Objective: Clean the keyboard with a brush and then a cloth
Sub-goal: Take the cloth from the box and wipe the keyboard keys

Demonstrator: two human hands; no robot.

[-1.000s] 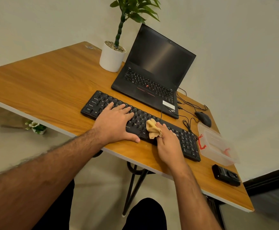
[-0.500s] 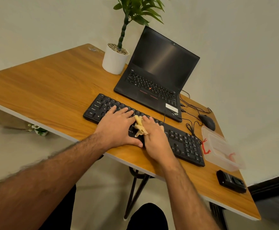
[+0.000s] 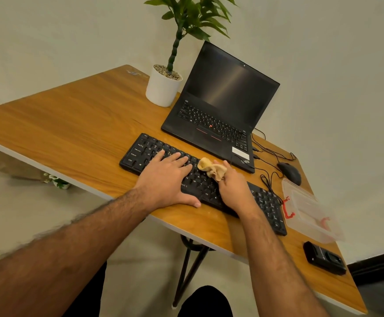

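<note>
The black keyboard (image 3: pixel 200 181) lay slantwise across the middle of the frame on the wooden counter (image 3: pixel 72 133), its left end toward the centre and its right end running down toward the lower right. The left hand (image 3: pixel 167 179) lay flat on the keys of its left half, fingers spread and released, the thumb stretched along the keyboard's near edge. Just to the right of it, the right hand (image 3: pixel 234 186) was clenched on a crumpled tan cloth (image 3: pixel 211 168), which bunched out past the fingertips and rested on the keys near the keyboard's far edge. Both bare forearms entered from the bottom of the frame.

Above the keyboard, an open black laptop (image 3: pixel 220 110) stood with a dark screen, and a white pot (image 3: pixel 162 88) holding a green plant sat just beside its left corner in the upper centre. At right, a black mouse (image 3: pixel 289 172) sat near a tangle of black cables (image 3: pixel 268 156). Below the mouse, a clear plastic box (image 3: pixel 310 213) with red clasps lay just beside the keyboard's right end, and a small black device (image 3: pixel 324 257) sat near the counter's lower right edge.
</note>
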